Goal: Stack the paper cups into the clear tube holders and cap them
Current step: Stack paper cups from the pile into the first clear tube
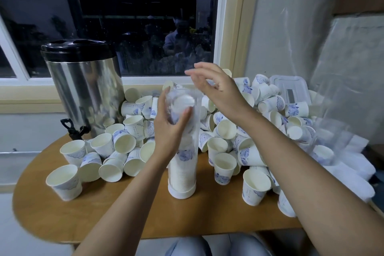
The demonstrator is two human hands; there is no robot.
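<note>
Open table (128, 210) front-left, loose cups (124, 144) crowding behind (both sides), urn (83, 89) blocking back-left, perhaps plastic sheeting (342, 89) right

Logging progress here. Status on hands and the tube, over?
Left hand grips the upright tube, stacked cups inside. Right hand open above its top, holding nothing. Loose cups crowd the table around it.

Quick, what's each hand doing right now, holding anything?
Left hand: grips the clear tube near its top.
Right hand: open, fingers relaxed, nothing visible in it, just above the tube.
</note>
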